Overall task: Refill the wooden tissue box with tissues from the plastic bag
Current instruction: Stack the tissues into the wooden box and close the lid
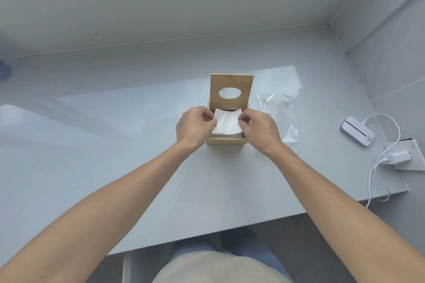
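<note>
A small wooden tissue box (227, 141) stands on the grey table, its lid (231, 82) with an oval hole tilted up at the back. A white stack of tissues (227, 123) sits in the open top, bowed upward at both sides. My left hand (193, 126) pinches the stack's left edge. My right hand (259, 130) pinches its right edge. The clear plastic bag (279, 115) lies flat and empty-looking just right of the box.
A white device (357, 130) with a cable lies at the table's right end, beside a white charger plug (399, 157) on a socket plate. Walls close off the back and right. The table's front edge runs near my lap.
</note>
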